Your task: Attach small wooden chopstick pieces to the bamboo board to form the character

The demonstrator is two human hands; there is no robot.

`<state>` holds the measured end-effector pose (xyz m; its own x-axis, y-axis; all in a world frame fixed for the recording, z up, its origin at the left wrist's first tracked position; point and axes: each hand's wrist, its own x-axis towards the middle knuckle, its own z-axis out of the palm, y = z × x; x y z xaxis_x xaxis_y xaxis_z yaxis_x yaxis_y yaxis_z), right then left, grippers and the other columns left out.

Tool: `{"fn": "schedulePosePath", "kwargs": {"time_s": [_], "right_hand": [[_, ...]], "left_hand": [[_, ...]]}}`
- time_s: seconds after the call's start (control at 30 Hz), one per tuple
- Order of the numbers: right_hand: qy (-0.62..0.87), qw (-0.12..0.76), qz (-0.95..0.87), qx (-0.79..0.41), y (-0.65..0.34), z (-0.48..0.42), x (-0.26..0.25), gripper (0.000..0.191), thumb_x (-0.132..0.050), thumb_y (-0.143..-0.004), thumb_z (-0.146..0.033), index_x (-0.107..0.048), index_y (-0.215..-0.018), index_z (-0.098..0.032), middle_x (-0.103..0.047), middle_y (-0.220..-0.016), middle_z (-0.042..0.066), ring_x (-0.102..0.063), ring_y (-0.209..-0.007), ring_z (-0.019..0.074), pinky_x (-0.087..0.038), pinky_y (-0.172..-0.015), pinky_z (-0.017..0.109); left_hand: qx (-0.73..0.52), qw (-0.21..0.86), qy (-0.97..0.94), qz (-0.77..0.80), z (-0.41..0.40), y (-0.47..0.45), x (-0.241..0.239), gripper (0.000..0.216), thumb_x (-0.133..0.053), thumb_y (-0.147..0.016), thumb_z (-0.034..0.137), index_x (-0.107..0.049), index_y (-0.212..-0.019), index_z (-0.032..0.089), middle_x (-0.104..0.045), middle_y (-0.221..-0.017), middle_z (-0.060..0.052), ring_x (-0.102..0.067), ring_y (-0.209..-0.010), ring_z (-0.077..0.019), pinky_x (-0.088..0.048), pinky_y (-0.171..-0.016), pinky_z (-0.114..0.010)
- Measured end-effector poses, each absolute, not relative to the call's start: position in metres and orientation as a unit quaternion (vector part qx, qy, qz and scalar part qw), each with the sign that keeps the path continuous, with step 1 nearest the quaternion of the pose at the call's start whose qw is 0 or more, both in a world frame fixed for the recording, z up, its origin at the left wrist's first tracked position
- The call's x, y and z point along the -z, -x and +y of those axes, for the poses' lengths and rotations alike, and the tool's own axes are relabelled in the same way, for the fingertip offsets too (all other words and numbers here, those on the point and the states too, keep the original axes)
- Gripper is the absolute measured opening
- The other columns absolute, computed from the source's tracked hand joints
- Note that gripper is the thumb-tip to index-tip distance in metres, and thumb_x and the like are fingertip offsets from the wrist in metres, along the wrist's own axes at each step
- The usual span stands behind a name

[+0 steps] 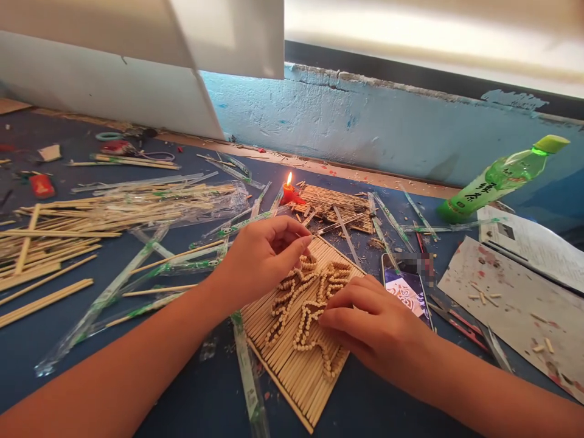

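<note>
A flat panel of glued wooden sticks (296,371) lies on the blue table, with a raised pattern of short stick ends (292,292) standing on it. My left hand (260,255) hovers over the pattern's upper part, thumb and fingers pinched together on something too small to make out. My right hand (374,328) rests on the panel's right side, fingers curled and pressing on the pattern. A phone (406,292) showing a similar design lies just right of the panel.
A lit red candle (288,191) burns behind the panel beside a second stick panel (337,207). Loose chopsticks and plastic wrappers (114,213) cover the left. A green bottle (497,179), papers (511,304) and cutters (456,319) lie right. A blue wall (365,121) runs behind.
</note>
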<state>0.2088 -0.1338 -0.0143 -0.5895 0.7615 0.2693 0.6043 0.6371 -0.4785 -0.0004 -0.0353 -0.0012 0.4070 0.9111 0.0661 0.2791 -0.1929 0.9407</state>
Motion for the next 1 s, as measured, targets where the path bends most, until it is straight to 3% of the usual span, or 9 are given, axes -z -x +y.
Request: {"fn": "schedulePosePath", "kwargs": {"time_s": [1.0], "right_hand": [[0.389,0.233,-0.873,-0.182,-0.2058,-0.1313,0.0156,0.014,-0.056,-0.1,-0.022,-0.07,-0.101,-0.019,-0.067,-0.094,0.006,-0.056,-0.087,0.0179,-0.044,-0.078,0.033]], "left_hand": [[-0.337,0.46,-0.704,0.422,-0.0355,0.0014,0.0021,0.011,-0.064,-0.091,0.029,-0.066,-0.091,0.018,-0.072,-0.074,-0.002,-0.066,-0.059,-0.0126,-0.053,-0.053,-0.022]]}}
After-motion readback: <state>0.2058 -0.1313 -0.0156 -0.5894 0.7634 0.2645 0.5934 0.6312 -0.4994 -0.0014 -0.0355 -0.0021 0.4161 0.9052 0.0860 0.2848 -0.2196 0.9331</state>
